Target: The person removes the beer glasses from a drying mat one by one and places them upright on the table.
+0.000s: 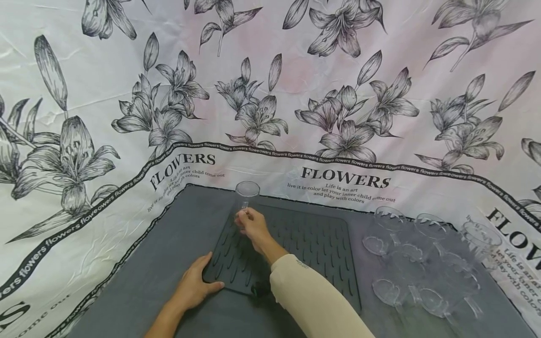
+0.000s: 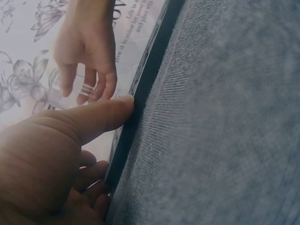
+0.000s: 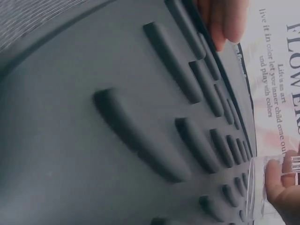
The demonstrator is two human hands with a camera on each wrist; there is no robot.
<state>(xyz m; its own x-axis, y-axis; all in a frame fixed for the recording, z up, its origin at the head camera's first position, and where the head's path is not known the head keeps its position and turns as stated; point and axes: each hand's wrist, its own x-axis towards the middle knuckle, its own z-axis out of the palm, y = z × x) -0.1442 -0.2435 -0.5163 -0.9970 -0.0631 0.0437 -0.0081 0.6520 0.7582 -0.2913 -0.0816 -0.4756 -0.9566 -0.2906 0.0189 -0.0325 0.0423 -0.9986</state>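
My right hand [image 1: 252, 227] pinches a clear stemmed glass [image 1: 247, 189] above the far left part of a dark ridged mat [image 1: 313, 244]. A wide round end shows above the fingers in the head view; which end this is I cannot tell, since the hand hides what lies below. The ringed stem [image 3: 295, 163] shows between the fingertips in the right wrist view. My left hand [image 1: 195, 281] rests at the mat's near left corner. Its thumb [image 2: 101, 119] touches one edge, the other fingers [image 2: 89, 176] lie along the side, loosely bent.
Several clear glasses [image 1: 386, 291] stand close together on the grey table covering [image 1: 139, 286], right of the mat. A flower-printed cloth [image 1: 270, 169] hangs behind the table and along its sides. A small black object [image 1: 260, 289] sits at the mat's front edge, partly behind my right sleeve.
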